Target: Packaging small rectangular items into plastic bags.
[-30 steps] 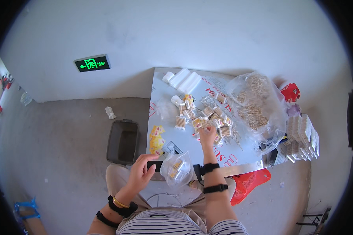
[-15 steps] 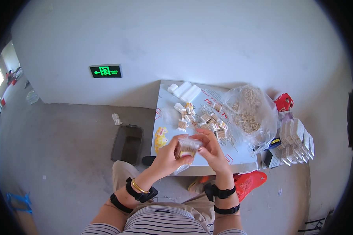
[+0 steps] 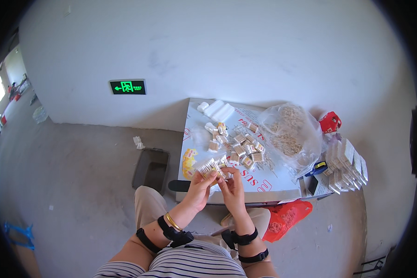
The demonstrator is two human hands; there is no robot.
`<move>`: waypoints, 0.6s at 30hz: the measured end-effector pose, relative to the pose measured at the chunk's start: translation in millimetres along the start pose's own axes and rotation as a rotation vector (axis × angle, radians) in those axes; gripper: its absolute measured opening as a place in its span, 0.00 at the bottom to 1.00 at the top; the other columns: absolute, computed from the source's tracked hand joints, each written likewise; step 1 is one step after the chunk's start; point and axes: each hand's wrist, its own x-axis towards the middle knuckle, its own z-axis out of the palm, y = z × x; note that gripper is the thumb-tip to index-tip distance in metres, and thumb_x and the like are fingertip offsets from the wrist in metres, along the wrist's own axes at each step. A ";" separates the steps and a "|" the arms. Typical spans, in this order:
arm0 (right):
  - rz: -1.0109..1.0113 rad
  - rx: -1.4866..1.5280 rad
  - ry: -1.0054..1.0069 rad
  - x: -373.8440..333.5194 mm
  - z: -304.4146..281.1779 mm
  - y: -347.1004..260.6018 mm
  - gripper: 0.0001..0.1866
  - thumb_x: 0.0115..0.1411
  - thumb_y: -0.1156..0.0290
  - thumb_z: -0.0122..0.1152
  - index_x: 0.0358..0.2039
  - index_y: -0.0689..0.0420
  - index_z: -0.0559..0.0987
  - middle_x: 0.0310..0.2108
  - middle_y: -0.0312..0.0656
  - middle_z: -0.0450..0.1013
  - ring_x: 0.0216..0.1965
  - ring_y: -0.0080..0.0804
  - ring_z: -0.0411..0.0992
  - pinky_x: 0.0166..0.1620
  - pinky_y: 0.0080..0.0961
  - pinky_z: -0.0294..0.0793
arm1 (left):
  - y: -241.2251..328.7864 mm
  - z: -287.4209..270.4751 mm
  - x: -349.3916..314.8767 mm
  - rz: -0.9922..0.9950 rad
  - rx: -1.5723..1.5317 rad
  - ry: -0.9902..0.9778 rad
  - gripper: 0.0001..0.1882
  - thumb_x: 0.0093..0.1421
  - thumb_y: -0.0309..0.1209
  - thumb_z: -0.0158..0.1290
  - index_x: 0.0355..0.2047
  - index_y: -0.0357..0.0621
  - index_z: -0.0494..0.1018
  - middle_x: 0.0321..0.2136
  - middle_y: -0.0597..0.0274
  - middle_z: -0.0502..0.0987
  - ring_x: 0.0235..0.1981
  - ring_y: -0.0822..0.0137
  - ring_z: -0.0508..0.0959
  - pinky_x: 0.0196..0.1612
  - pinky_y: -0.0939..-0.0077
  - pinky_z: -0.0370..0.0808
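Observation:
My left hand (image 3: 198, 192) is closed round a clear plastic pack of cotton swabs (image 3: 206, 167), held above the table's near edge. White swab ends fan out past the fingers, and a yellow label shows at the bottom. Fingers and thumb of my right hand (image 3: 232, 189) pinch the pack's right side; the exact spot is partly hidden. Just beyond lie several small packs of wooden-stick swabs (image 3: 256, 157) and loose swabs (image 3: 267, 163). Yellow paper labels (image 3: 188, 163) are spread on the table left of my hands.
The metal-topped table (image 3: 278, 183) carries a big clear bag of loose swabs (image 3: 289, 144), white plastic rolls (image 3: 219, 111), a blue tape dispenser (image 3: 316, 168) and stacked white packs (image 3: 346, 162). A dark bin (image 3: 151, 169) stands on the floor left; a red bag (image 3: 287, 220) lies below the table.
Both hands have turned the pack so the swab ends fan upward to the left. My right hand has come down and left, from the pack's top to its side.

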 end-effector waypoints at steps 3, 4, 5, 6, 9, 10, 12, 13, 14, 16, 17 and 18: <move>0.044 0.236 0.003 2.9 -9.4 8.5 0.12 0.62 0.78 0.58 0.46 0.59 0.70 0.44 0.37 0.71 0.41 0.19 0.70 0.42 0.16 0.71 | -3.3 -3.9 2.7 -0.032 0.064 -0.060 0.23 0.62 0.31 0.55 0.56 0.44 0.63 0.52 0.61 0.71 0.55 0.69 0.69 0.58 0.72 0.64; 0.046 0.335 0.031 6.5 -16.6 13.6 0.11 0.62 0.78 0.57 0.45 0.58 0.71 0.43 0.35 0.72 0.41 0.18 0.70 0.41 0.15 0.71 | -3.3 -5.0 5.3 -0.031 0.120 -0.104 0.23 0.63 0.33 0.54 0.57 0.45 0.63 0.53 0.59 0.70 0.57 0.67 0.68 0.58 0.72 0.63; 0.048 0.350 0.073 9.8 -27.4 18.0 0.10 0.62 0.78 0.57 0.45 0.58 0.72 0.44 0.35 0.72 0.42 0.17 0.70 0.40 0.17 0.71 | 1.9 -3.3 6.2 -0.036 0.119 -0.096 0.23 0.63 0.33 0.54 0.57 0.45 0.63 0.53 0.59 0.70 0.57 0.67 0.68 0.58 0.72 0.63; 0.061 0.285 0.120 13.3 -40.4 20.4 0.10 0.61 0.78 0.58 0.43 0.58 0.73 0.42 0.36 0.72 0.40 0.19 0.70 0.39 0.18 0.72 | 11.7 0.9 7.5 0.112 0.279 -0.078 0.21 0.64 0.34 0.52 0.56 0.45 0.64 0.55 0.56 0.69 0.60 0.64 0.65 0.59 0.70 0.61; 0.002 -0.081 0.146 18.2 -55.0 6.7 0.09 0.58 0.78 0.60 0.40 0.59 0.74 0.39 0.38 0.72 0.37 0.23 0.72 0.38 0.20 0.73 | 25.8 -34.9 18.7 0.365 0.803 -0.122 0.18 0.62 0.32 0.51 0.53 0.45 0.69 0.60 0.47 0.65 0.65 0.52 0.58 0.62 0.63 0.58; -0.076 -0.380 0.134 17.8 -54.4 2.7 0.09 0.56 0.78 0.62 0.38 0.60 0.75 0.37 0.40 0.72 0.34 0.26 0.73 0.37 0.22 0.73 | 26.4 -41.1 17.5 0.402 1.345 -0.129 0.19 0.59 0.31 0.52 0.51 0.45 0.70 0.59 0.46 0.65 0.65 0.50 0.58 0.61 0.62 0.59; -0.122 -0.468 0.087 15.8 -48.2 4.8 0.10 0.53 0.78 0.63 0.37 0.60 0.76 0.36 0.42 0.71 0.33 0.30 0.73 0.36 0.23 0.74 | 21.5 -45.4 16.1 0.417 1.882 -0.138 0.19 0.57 0.30 0.52 0.50 0.45 0.72 0.58 0.45 0.65 0.64 0.47 0.59 0.61 0.61 0.59; -0.170 -0.553 0.043 14.7 -43.4 6.0 0.11 0.51 0.78 0.64 0.36 0.60 0.76 0.35 0.43 0.70 0.31 0.33 0.73 0.35 0.25 0.74 | 14.7 -47.7 14.4 0.360 1.939 -0.160 0.22 0.55 0.28 0.52 0.51 0.43 0.71 0.57 0.45 0.66 0.61 0.46 0.62 0.59 0.59 0.62; -0.222 -0.633 0.030 14.6 -38.0 5.9 0.11 0.50 0.75 0.65 0.36 0.58 0.76 0.36 0.44 0.70 0.30 0.38 0.74 0.33 0.30 0.75 | 9.2 -50.9 14.4 0.304 1.994 -0.181 0.24 0.53 0.27 0.52 0.52 0.42 0.70 0.56 0.45 0.67 0.59 0.44 0.65 0.58 0.58 0.64; -0.213 -0.740 0.011 13.8 -24.8 4.7 0.10 0.51 0.73 0.65 0.35 0.57 0.76 0.35 0.43 0.69 0.29 0.41 0.74 0.33 0.32 0.75 | -0.5 -64.1 20.7 0.301 1.855 -0.127 0.25 0.52 0.26 0.52 0.53 0.40 0.68 0.55 0.45 0.68 0.56 0.45 0.67 0.57 0.58 0.66; -0.198 -0.845 -0.001 12.3 -19.8 5.5 0.09 0.52 0.72 0.64 0.34 0.56 0.77 0.34 0.43 0.69 0.29 0.43 0.74 0.32 0.35 0.75 | -1.5 -64.2 20.9 0.295 1.717 -0.083 0.27 0.51 0.25 0.52 0.54 0.38 0.67 0.54 0.45 0.68 0.53 0.46 0.70 0.55 0.58 0.68; -0.140 -0.868 -0.050 12.6 -16.0 10.7 0.09 0.51 0.69 0.65 0.33 0.54 0.77 0.33 0.44 0.69 0.29 0.46 0.75 0.32 0.37 0.76 | -2.0 -64.9 20.5 0.288 1.714 -0.081 0.27 0.51 0.25 0.52 0.54 0.38 0.67 0.54 0.45 0.68 0.53 0.46 0.70 0.55 0.58 0.68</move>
